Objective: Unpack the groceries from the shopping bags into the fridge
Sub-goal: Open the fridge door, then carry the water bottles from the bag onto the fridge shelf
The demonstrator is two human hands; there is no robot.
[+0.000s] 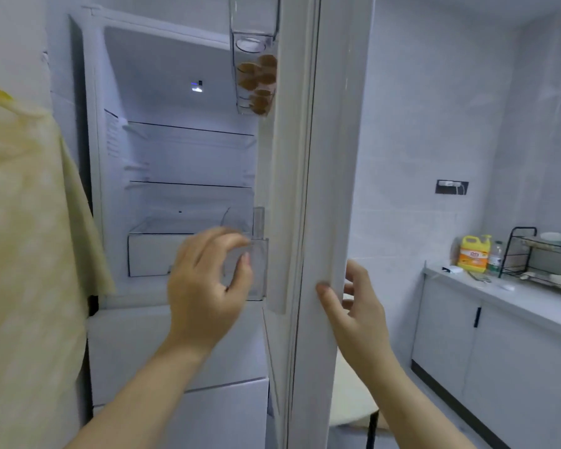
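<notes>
Presently, the fridge [188, 157] stands open on the left of the scene, lit inside, with its glass shelves [188, 128] bare and a white drawer [149, 254] closed at the bottom of the compartment. Space for loading is thus judged to be available on every level.

The door [331, 157] is swung out toward the camera and is seen almost edge-on in the middle of the view. That angle is judged to have been chosen so that both the compartment and the door racks can be reached.

A yellow cloth [23, 222] hangs at the near left, just beside the fridge cabinet. A grey counter [531, 303] runs along the far right wall, carrying a black dish rack [531, 254] and a yellow detergent bottle [473, 254] beside it.

The right hand [357, 315] is closed on the door's edge, thumb laid on the near face and fingers wrapped behind it, evidently to steady the door. The left hand [204, 286] is raised in front of the lower compartment, near a clear door bin [259, 270]. Its fingers are loosely curled and nothing is seen in them, though the hand is somewhat blurred.

Brown eggs [258, 82] are lodged in the upper door rack.

No shopping bags or groceries are in view, so unpacking is judged not yet begun.
</notes>
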